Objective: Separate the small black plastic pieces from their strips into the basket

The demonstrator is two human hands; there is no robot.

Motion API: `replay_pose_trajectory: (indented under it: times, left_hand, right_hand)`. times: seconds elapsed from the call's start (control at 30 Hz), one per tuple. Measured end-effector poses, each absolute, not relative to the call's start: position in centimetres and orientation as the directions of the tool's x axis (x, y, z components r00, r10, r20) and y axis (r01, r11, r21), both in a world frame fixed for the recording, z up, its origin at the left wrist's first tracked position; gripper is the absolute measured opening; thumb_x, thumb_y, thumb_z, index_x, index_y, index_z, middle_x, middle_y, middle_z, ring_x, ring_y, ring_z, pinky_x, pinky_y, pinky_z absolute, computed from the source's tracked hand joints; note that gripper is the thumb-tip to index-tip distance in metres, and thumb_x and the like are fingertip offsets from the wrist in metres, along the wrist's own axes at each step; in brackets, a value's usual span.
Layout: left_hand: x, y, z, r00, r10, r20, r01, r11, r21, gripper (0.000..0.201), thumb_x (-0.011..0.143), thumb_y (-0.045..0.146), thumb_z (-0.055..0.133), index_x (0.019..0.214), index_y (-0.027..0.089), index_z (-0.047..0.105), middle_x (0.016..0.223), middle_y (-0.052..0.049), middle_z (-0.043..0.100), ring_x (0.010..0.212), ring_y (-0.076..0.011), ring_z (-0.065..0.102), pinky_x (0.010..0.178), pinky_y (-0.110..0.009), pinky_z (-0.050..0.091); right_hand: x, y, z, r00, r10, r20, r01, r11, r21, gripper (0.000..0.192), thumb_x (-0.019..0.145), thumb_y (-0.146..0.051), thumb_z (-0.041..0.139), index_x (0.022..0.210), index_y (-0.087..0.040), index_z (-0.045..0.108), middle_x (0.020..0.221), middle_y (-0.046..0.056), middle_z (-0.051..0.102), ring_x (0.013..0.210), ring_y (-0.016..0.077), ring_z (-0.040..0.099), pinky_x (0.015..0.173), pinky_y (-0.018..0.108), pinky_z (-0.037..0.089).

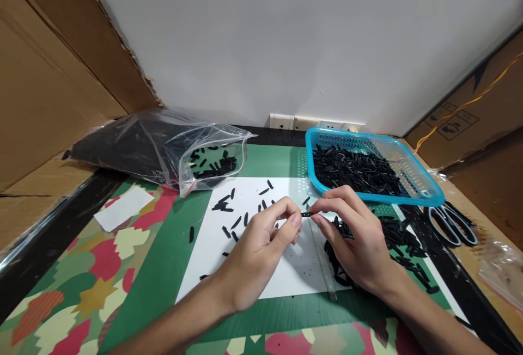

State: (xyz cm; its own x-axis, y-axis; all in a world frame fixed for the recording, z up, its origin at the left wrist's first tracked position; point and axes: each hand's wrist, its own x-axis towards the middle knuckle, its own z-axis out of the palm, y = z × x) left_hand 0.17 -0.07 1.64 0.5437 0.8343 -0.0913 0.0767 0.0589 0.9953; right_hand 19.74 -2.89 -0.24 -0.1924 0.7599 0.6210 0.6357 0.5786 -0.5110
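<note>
A small narrow black piece (306,214) is pinched at its two ends between my hands, above a white sheet of paper (278,284). Thumb and fingertips of my left hand (257,251) are closed on its left end. My right hand (359,240) grips the right end between thumb and fingers. Several similar loose black pieces (223,203) lie scattered on the paper to the left. Beneath and beside my right hand spreads a denser pile of black pieces (402,238), partly hidden by that hand. A thin greyish strip (322,262) lies on the paper between my hands.
At the back right stands a blue plastic basket (379,198) holding many black pieces. A clear zip bag (163,142) of black pieces lies open at the back left. Black-handled scissors (451,225) rest at right. Cardboard boxes (49,61) flank the table; sockets (281,121) line the wall.
</note>
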Motion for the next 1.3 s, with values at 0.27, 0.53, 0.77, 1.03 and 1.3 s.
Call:
replay_pose_trajectory:
  times: [0.27,0.53,0.77,1.03,1.3]
  left_hand:
    - [-0.4,0.1,1.1,0.562,0.817,-0.13,0.07,0.109,0.991,0.041,0.108,0.053,0.046,0.085,0.021,0.052,0.083,0.002,0.049,0.064,-0.0111,0.032,0.054,-0.027,0.022]
    - [-0.5,0.2,0.6,0.575,0.812,-0.099,0.072,0.07,0.995,0.042,0.108,0.054,0.049,0.082,0.02,0.053,0.078,0.003,0.047,0.065,-0.0113,0.032,0.055,-0.026,0.025]
    - [-0.5,-0.1,0.9,0.561,0.82,-0.114,0.079,0.084,0.993,0.05,0.108,0.053,0.048,0.072,0.019,0.054,0.069,0.003,0.047,0.061,-0.0103,0.035,0.053,-0.026,0.026]
    - [-0.3,0.0,0.9,0.552,0.816,-0.172,0.052,0.172,0.984,0.052,0.107,0.053,0.05,0.07,0.017,0.056,0.064,0.004,0.047,0.052,-0.0074,0.03,0.045,-0.024,0.019]
    - [-0.2,0.3,1.0,0.608,0.739,-0.292,-0.036,0.393,0.919,0.047,0.106,0.058,0.046,0.081,0.019,0.056,0.064,0.004,0.049,0.045,-0.0041,0.024,0.039,-0.015,0.012]
  right_hand:
    - [19.6,-3.0,-0.1,-0.24,0.746,0.621,0.591,0.62,-0.516,0.013,0.102,-0.01,0.061,0.112,-0.017,0.066,0.102,0.009,0.069,0.094,0.022,0.064,0.081,0.036,0.052]
    - [19.5,-2.9,-0.3,-0.217,0.721,0.659,0.578,0.638,-0.508,0.016,0.101,-0.006,0.062,0.111,-0.017,0.066,0.099,0.008,0.071,0.091,0.0213,0.064,0.079,0.036,0.051]
    - [19.4,-3.0,-0.1,-0.25,0.687,0.682,0.549,0.681,-0.485,0.016,0.101,-0.005,0.061,0.112,-0.016,0.067,0.097,0.009,0.071,0.087,0.0215,0.063,0.076,0.036,0.052]
    - [19.6,-3.0,-0.3,-0.252,0.661,0.707,0.54,0.702,-0.464,0.016,0.099,-0.005,0.066,0.112,-0.013,0.069,0.096,0.01,0.072,0.086,0.0221,0.063,0.075,0.037,0.051]
    - [19.9,-2.9,0.2,-0.257,0.602,0.756,0.596,0.714,-0.367,0.015,0.097,-0.003,0.065,0.108,-0.012,0.069,0.092,0.01,0.073,0.084,0.0222,0.064,0.075,0.037,0.05]
